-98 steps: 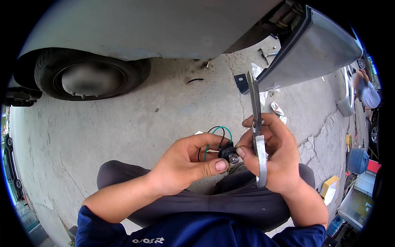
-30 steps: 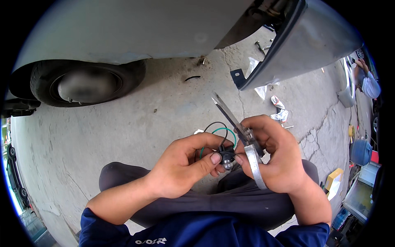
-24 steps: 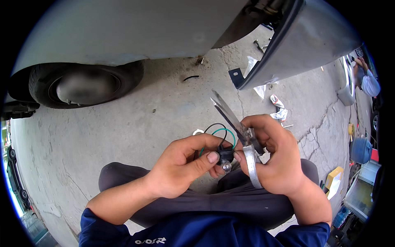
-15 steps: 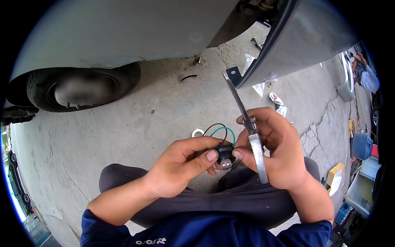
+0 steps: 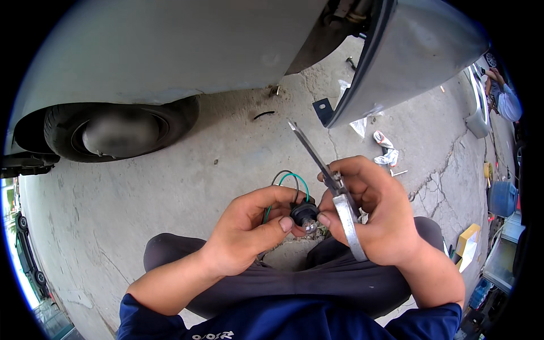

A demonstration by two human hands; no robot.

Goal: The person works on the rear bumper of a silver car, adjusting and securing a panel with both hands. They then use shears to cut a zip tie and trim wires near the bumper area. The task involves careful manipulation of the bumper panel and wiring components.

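Note:
Between my two hands is a black bulb socket (image 5: pixel 304 213) with a clear bulb (image 5: pixel 309 225) in its lower end. A green wire (image 5: pixel 290 175) and a dark wire loop up from its top. My left hand (image 5: pixel 246 229) grips the socket's left side, thumb in front. My right hand (image 5: pixel 377 218) holds a long-nosed metal hand tool (image 5: pixel 351 226) resembling pliers, its silver handle along the palm. The tool's slim end points up and left, free of the socket. My right thumb tip is close to the socket's right side; whether it touches is unclear.
A light-coloured car body (image 5: pixel 170 51) with a wheel (image 5: pixel 122 133) stands ahead on the left. A loose grey panel (image 5: pixel 413 51) with a black bracket reaches in from the right. Gloves (image 5: pixel 385 150) lie on the cracked concrete; a blue container (image 5: pixel 502 198) and another person (image 5: pixel 504 99) are far right.
The socket has tilted, turning the bulb toward the lower right. The tool now leans further left, its tip lower. The view has shifted slightly.

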